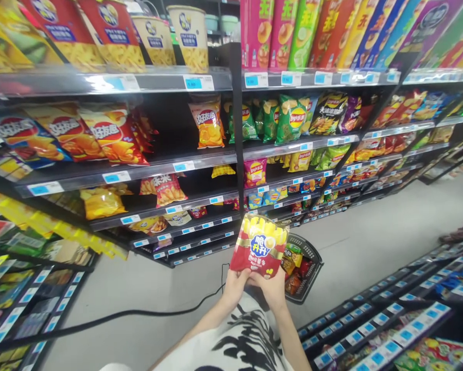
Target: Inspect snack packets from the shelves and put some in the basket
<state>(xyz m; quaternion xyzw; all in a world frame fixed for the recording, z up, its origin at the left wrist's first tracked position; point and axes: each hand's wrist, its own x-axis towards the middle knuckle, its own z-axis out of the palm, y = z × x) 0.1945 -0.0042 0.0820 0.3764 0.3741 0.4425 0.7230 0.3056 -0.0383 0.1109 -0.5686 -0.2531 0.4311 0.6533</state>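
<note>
A red and yellow snack bag (259, 246) with a fries picture and a blue-and-white logo is held up in front of me, its printed face toward the camera. My left hand (237, 284) grips its lower left edge, fingers closed behind it. On the lower right, my right hand (272, 286) is closed on the same bag. Just behind and right of the bag, a black shopping basket (316, 265) holds several snack packs (295, 265); the bag hides its left part.
Ahead stand snack shelves (211, 157) with chip bags (115, 134), cups (188, 38) and tall boxes (256, 36). A low rack (370, 324) runs along the right, another shelf (34, 288) at left. A black cable (157, 312) crosses above the grey floor (138, 283).
</note>
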